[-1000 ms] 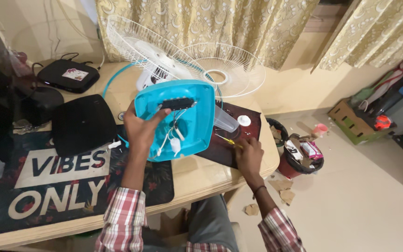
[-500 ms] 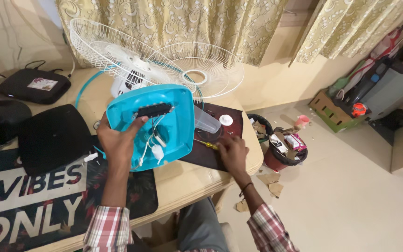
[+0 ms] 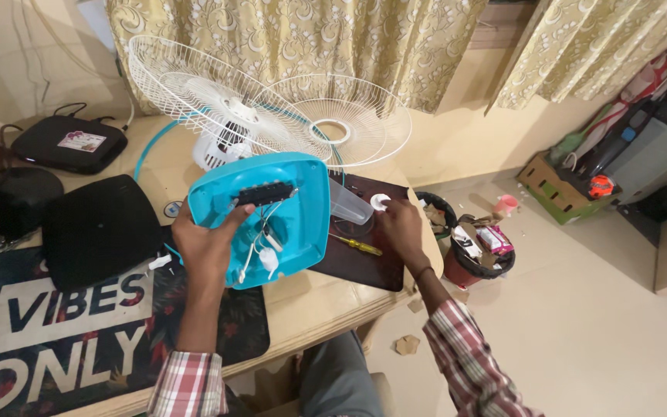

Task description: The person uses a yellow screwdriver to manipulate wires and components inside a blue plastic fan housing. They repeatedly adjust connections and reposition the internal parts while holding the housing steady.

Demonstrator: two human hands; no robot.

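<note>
My left hand (image 3: 206, 245) holds up a turquoise fan base shell (image 3: 291, 224), tilted with its hollow inside facing me. A black switch block (image 3: 262, 193) and loose white wires (image 3: 260, 251) sit inside it. My right hand (image 3: 401, 225) rests on a dark brown mat (image 3: 364, 266), fingertips at a small white round cap (image 3: 380, 202). Whether they grip the cap is hidden. A yellow-handled screwdriver (image 3: 357, 245) lies on the mat just left of that hand. A clear plastic piece (image 3: 345, 205) lies beside the cap.
Two white wire fan grilles (image 3: 194, 93) (image 3: 349, 127) and the white motor (image 3: 221, 148) stand behind the shell. Black pouches (image 3: 98, 228) (image 3: 67, 143) lie at the left on a dark lettered desk mat (image 3: 63, 324). A red bin (image 3: 476, 262) and a cardboard box (image 3: 561, 185) stand on the floor at the right.
My right hand has left the screwdriver and moved up the mat to the white cap. My left hand keeps holding the turquoise shell, and the view has shifted slightly.
</note>
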